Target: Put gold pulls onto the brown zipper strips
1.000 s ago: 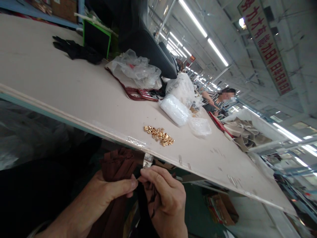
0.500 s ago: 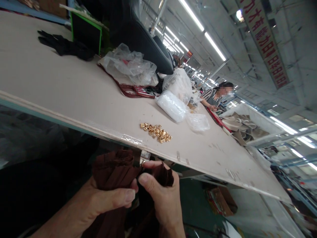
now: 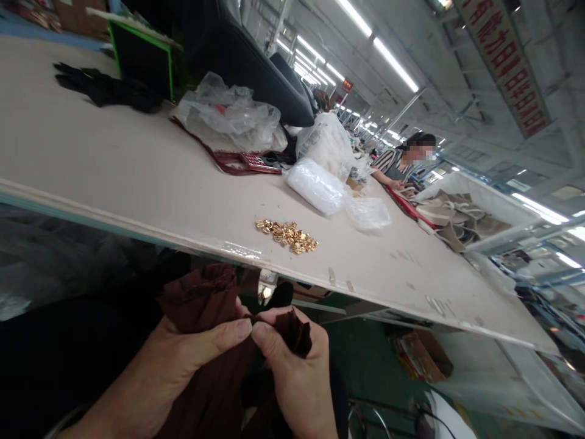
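Observation:
Below the table's front edge, my left hand (image 3: pixel 183 360) grips a thick bunch of dark brown fabric (image 3: pixel 203 299), its layered edges standing up above the fingers. My right hand (image 3: pixel 292 360) is closed on a smaller brown fold of the fabric (image 3: pixel 295 331). The two thumb tips nearly meet, and what lies pinched between them is too small to make out. Just beyond the hands, a small metal fitting (image 3: pixel 267 285) shows under the table edge. A pile of gold-coloured metal hardware pieces (image 3: pixel 287 235) lies on the table nearby.
On the beige table (image 3: pixel 137 164) are plastic bags (image 3: pixel 228 113), a wrapped white packet (image 3: pixel 315 188), a red calculator (image 3: pixel 260 163) and black cloth (image 3: pixel 103 88). A black machine (image 3: pixel 256 67) stands behind. A co-worker (image 3: pixel 400 164) sits across. A cardboard box (image 3: pixel 423 353) is beneath the table.
The thumbs have come closer together, and my right hand has moved slightly left. The metal fitting now shows apart from my right fingers. The camera view has shifted a little.

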The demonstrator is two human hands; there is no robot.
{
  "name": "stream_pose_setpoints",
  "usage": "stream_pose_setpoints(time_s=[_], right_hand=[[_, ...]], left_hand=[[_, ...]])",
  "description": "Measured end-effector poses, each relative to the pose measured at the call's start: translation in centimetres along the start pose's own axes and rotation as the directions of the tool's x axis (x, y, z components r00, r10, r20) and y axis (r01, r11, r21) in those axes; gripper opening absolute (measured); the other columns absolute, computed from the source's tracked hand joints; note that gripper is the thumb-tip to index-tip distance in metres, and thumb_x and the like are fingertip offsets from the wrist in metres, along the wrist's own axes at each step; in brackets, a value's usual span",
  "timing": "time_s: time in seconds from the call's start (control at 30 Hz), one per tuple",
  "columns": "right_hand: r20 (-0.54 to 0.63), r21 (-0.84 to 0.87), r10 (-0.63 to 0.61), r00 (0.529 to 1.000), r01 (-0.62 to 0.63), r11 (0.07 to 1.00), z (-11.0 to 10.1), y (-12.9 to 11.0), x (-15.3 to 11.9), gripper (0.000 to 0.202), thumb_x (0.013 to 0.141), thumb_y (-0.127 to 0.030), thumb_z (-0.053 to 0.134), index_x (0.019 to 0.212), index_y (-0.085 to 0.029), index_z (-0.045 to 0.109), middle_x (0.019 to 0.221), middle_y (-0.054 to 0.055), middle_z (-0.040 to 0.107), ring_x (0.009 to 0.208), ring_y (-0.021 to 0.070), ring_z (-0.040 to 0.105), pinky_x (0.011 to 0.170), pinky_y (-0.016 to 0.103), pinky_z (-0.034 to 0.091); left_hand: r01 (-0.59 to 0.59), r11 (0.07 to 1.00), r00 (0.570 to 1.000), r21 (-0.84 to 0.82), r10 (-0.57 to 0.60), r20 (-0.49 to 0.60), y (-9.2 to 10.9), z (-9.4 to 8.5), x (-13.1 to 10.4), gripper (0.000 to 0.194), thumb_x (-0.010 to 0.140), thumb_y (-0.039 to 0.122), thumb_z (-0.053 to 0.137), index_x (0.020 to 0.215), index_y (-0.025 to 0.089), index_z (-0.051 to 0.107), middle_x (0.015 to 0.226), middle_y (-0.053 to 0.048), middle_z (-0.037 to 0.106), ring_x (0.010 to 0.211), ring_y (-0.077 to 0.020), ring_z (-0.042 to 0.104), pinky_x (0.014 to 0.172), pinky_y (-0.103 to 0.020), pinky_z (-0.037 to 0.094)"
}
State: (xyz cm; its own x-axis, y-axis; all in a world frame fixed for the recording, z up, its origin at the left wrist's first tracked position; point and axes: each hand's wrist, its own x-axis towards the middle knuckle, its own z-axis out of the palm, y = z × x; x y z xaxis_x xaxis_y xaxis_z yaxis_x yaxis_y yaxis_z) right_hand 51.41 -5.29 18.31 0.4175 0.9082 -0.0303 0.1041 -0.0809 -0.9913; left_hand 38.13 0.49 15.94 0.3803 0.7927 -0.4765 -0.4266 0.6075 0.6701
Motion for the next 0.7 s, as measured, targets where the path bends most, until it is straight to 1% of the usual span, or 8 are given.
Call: stream_pose_setpoints(time_s=[0.13,0.23,0.3,0.33,0.43,0.53,0.6,0.7], right_hand=[[0.017,-0.225,-0.262,0.965,0.259,0.939,0.1,0.6,-0.6,0.007,0.084,-0.019,0.066,0.078,-0.018,0.070,0.070,0.002,0.068,0.062,0.0142,0.062,0.057,0.022,0.048],[0.066,-0.342,-0.589,0.805,0.573,0.745,0.1,1.2,-1.0,0.015,0.085,-0.009,0.059,0.087,-0.020,0.069,0.071,0.003,0.067,0.062,0.0149,0.064,0.054,0.023,0.048],[0.115,-0.388,-0.701,0.703,0.682,0.620,0.1,1.7,-1.3,0.022,0.085,-0.008,0.055,0.096,-0.022,0.069,0.072,0.004,0.067,0.062,0.0166,0.065,0.053,0.024,0.048],[0.146,-0.404,-0.711,0.688,0.697,0.592,0.1,2.0,-1.4,0.024,0.086,-0.008,0.055,0.098,-0.023,0.069,0.072,0.004,0.068,0.062,0.0169,0.065,0.053,0.025,0.049],[0.185,-0.411,-0.693,0.697,0.695,0.590,0.2,2.4,-1.6,0.025,0.088,-0.008,0.055,0.099,-0.026,0.068,0.072,0.002,0.069,0.062,0.0165,0.066,0.056,0.025,0.050],[0.051,-0.367,-0.699,0.714,0.664,0.652,0.4,2.4,-1.4,0.025,0.086,-0.005,0.056,0.099,-0.024,0.066,0.076,0.002,0.068,0.067,0.0153,0.066,0.060,0.024,0.051],[-0.056,-0.296,-0.600,0.798,0.561,0.774,0.5,2.2,-1.1,0.018,0.086,-0.007,0.059,0.093,-0.022,0.065,0.077,0.001,0.066,0.068,0.0137,0.064,0.061,0.022,0.050],[-0.100,-0.119,-0.324,0.941,0.312,0.942,0.7,2.0,-0.9,0.002,0.085,-0.018,0.067,0.084,-0.020,0.066,0.075,-0.001,0.063,0.067,0.0130,0.060,0.061,0.022,0.049]], left_hand=[[0.024,0.999,0.999,0.027,-0.024,-0.023,-0.5,-0.2,0.0,0.031,0.055,0.032,0.093,0.080,0.025,0.075,0.074,0.004,0.076,0.070,-0.0144,0.070,0.066,-0.021,0.056],[0.049,0.999,0.999,-0.002,-0.049,-0.006,-0.5,-0.1,-0.1,0.031,0.055,0.030,0.093,0.080,0.025,0.074,0.074,0.003,0.076,0.071,-0.0158,0.070,0.067,-0.024,0.056],[0.080,0.996,0.997,-0.046,-0.080,0.006,-0.4,0.1,-0.1,0.032,0.053,0.028,0.093,0.078,0.025,0.073,0.071,0.002,0.075,0.067,-0.0162,0.069,0.066,-0.026,0.057],[0.114,0.991,0.993,-0.073,-0.114,0.011,-0.3,0.3,-0.1,0.032,0.052,0.026,0.093,0.076,0.024,0.073,0.068,0.002,0.073,0.064,-0.0162,0.068,0.063,-0.026,0.057],[0.222,0.964,0.975,-0.147,-0.223,0.009,-0.1,0.6,-0.1,0.034,0.048,0.024,0.094,0.073,0.024,0.071,0.059,0.002,0.069,0.052,-0.0159,0.064,0.051,-0.027,0.054],[0.249,0.952,0.967,-0.176,-0.255,-0.015,-0.1,0.7,-0.3,0.040,0.044,0.024,0.096,0.076,0.023,0.073,0.066,-0.001,0.074,0.058,-0.0189,0.069,0.055,-0.028,0.057],[0.257,0.949,0.964,-0.182,-0.265,-0.020,-0.2,0.8,-0.5,0.041,0.044,0.023,0.096,0.079,0.021,0.074,0.071,-0.002,0.077,0.063,-0.0216,0.073,0.059,-0.029,0.059],[0.264,0.947,0.963,-0.184,-0.269,-0.001,-0.2,1.0,-0.7,0.037,0.051,0.020,0.093,0.083,0.020,0.074,0.070,-0.002,0.077,0.065,-0.0244,0.075,0.061,-0.031,0.061]])
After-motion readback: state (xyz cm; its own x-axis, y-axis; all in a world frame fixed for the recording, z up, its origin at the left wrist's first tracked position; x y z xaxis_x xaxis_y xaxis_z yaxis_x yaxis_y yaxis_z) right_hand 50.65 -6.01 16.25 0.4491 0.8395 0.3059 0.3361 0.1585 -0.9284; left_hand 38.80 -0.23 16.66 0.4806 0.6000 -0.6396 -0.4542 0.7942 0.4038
